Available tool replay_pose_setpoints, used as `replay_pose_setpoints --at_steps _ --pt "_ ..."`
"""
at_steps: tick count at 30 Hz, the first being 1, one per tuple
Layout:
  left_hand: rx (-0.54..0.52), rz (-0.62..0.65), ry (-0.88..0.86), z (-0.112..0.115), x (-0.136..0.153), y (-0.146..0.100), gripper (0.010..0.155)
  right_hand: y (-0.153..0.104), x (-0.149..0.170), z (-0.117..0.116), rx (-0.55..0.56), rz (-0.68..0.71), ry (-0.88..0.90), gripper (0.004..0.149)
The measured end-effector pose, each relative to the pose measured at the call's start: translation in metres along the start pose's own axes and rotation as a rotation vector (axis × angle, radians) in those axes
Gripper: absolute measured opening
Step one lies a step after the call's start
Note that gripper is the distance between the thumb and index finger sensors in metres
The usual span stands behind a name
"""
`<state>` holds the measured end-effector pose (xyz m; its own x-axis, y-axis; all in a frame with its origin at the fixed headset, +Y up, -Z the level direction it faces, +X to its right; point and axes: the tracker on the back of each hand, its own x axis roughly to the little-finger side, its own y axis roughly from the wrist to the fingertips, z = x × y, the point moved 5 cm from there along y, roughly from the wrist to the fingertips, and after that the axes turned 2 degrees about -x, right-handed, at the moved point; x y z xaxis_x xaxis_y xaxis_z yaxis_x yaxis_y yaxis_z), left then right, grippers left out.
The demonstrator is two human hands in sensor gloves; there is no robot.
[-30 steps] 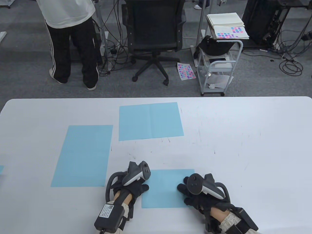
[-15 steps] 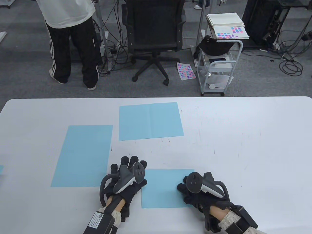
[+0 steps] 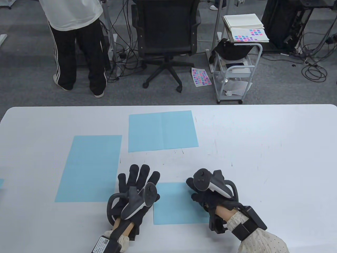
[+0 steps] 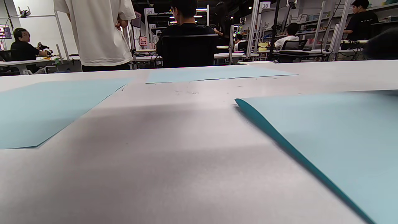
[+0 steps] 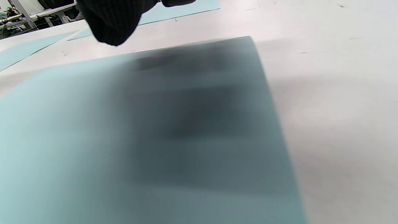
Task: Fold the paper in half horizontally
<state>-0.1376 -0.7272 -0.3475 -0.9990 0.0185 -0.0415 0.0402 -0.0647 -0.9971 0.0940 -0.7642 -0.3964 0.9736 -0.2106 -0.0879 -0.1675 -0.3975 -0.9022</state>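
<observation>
Flat, matte blue paper (image 3: 176, 205) on smooth white table (image 3: 263, 158); left hand (image 3: 137, 189) splayed beside; right hand (image 3: 208, 195) grip unclear.

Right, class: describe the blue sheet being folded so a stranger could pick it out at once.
Start at the white table and come to its near edge, where two gloved hands rest. The folded paper lies between the left hand and right hand. It is the smallest of the blue sheets, and the only one a hand touches.
</observation>
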Motion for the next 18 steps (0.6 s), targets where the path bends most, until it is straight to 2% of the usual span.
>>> replay_pose_setpoints --at_steps 5,12,18 --pt "0.008 -0.004 -0.001 0.003 0.006 -0.003 0.076 0.024 -0.013 -0.008 -0.047 -0.032 -0.029 0.071" --pt "0.008 -0.002 -0.016 0.003 0.009 -0.005 0.076 0.040 -0.019 -0.015 -0.121 -0.071 -0.108 0.080" --pt "0.012 0.003 -0.023 0.005 0.008 -0.005 0.076 0.050 -0.024 -0.010 -0.143 -0.061 -0.151 0.074"
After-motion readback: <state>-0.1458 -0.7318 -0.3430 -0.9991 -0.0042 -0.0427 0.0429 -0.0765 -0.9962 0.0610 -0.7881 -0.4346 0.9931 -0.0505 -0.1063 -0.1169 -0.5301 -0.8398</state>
